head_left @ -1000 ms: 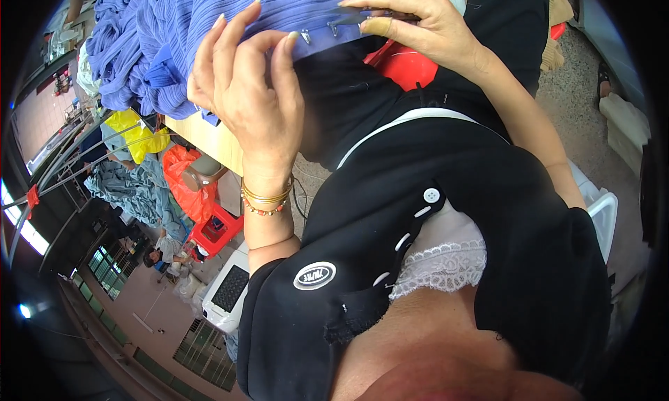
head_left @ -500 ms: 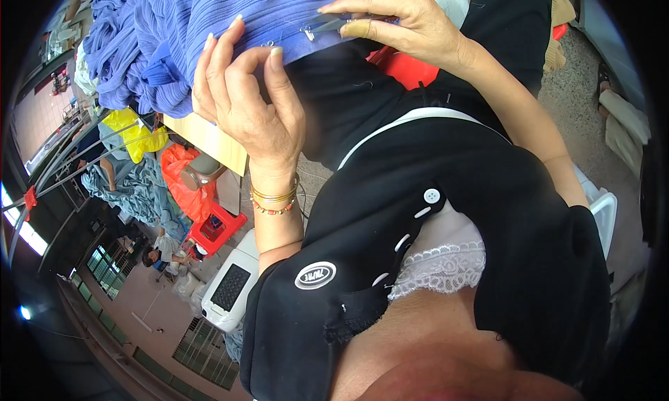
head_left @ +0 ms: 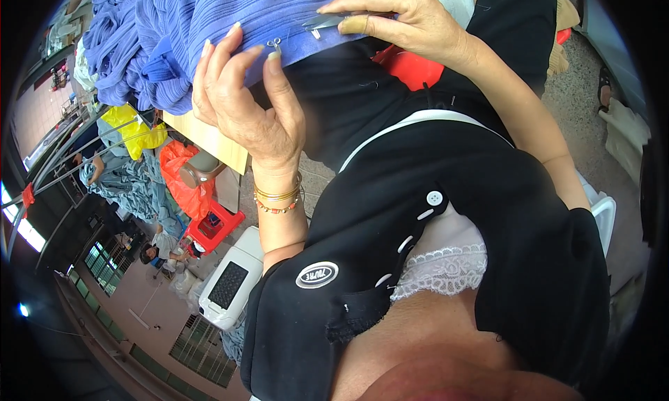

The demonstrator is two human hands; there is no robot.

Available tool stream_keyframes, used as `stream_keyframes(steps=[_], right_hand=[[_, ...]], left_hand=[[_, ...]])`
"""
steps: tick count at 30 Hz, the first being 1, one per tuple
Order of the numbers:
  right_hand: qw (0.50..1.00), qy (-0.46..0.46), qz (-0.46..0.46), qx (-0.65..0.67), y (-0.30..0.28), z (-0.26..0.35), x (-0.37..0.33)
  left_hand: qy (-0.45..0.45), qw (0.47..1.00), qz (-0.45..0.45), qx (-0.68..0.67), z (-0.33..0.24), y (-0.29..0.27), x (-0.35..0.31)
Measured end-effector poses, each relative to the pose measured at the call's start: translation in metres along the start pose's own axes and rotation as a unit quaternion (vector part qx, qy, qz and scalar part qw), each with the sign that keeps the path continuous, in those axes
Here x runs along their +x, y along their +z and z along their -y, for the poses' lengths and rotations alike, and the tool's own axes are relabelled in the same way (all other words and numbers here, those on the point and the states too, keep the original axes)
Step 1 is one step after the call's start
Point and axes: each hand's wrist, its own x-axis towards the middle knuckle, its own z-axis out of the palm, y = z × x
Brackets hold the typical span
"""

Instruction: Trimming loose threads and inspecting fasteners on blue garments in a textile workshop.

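Blue ribbed knit fabric (head_left: 230, 11) lies spread across my lap and the table, its flat band edge toward me. At that edge, my left hand (head_left: 251, 115) has thumb and forefinger close together on a small silvery wire hook (head_left: 274, 43). My right hand (head_left: 418, 28) grips small thread snips (head_left: 324, 22), whose blades lie low over the band. A small pale metal fastener (head_left: 316, 34) shows on the band just below the blades. A yellowish wrap covers the right thumb's tip. The handles of the snips are mostly hidden by my fingers.
A light wooden tabletop edge (head_left: 205, 140) is left of my lap. Beyond it are a yellow bag (head_left: 136, 133), an orange-red bag (head_left: 185, 178), a red stool (head_left: 212, 227) and a white machine housing (head_left: 233, 279). A person (head_left: 164, 251) sits farther off.
The wire hook now stands up between my left thumb and forefinger. My right hand and the snips have shifted only slightly; the blades now show more clearly over the band.
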Motion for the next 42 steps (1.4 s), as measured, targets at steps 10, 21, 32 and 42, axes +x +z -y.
stream_keyframes(steps=[10, 21, 32, 42], right_hand=[[0.982, -0.180, -0.024, -0.048, 0.000, -0.004, 0.003], [0.985, 0.099, -0.111, 0.086, -0.024, -0.011, -0.025], [0.989, 0.074, -0.128, -0.005, -0.029, -0.012, -0.032], [0.990, -0.032, -0.024, -0.136, -0.016, -0.004, -0.015]], left_hand=[[0.015, 0.994, 0.034, 0.107, -0.006, 0.000, 0.008], [0.066, 0.997, 0.021, 0.032, -0.016, -0.002, 0.004], [0.120, 0.986, 0.104, 0.043, 0.010, -0.020, 0.024], [0.064, 0.996, -0.023, 0.058, 0.104, -0.047, -0.006]])
